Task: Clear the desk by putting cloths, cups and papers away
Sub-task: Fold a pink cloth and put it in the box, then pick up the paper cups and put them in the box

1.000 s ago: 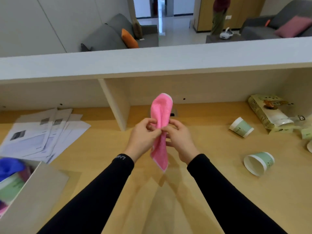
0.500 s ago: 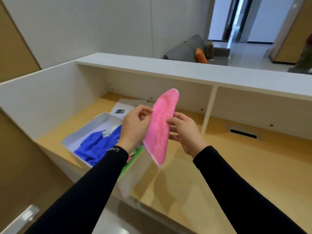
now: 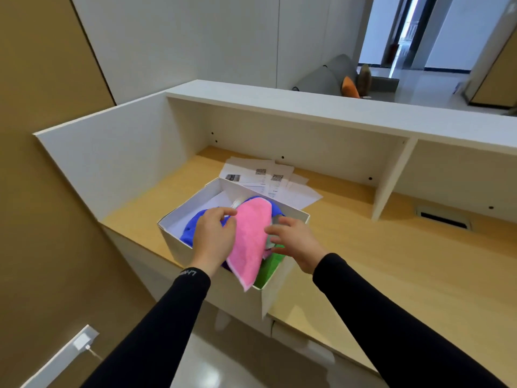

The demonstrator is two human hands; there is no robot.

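White lettering runs along the cuff of the left sleeve [image 3: 193, 275], low and left of centre, but it sits upside down to the camera and is too small to make out. Up above centre, the papers [image 3: 268, 180] fanned on the desk carry square QR-style code blocks and lines of fine print, all too tiny and blurred to read. Nothing else in the frame bears legible words or numbers.

Blue cloth [image 3: 193, 229] and green cloth [image 3: 270, 266] in the white box [image 3: 179, 245] lie mostly hidden beneath the pink cloth [image 3: 251, 242]; print on the far papers [image 3: 296, 191] is illegible.
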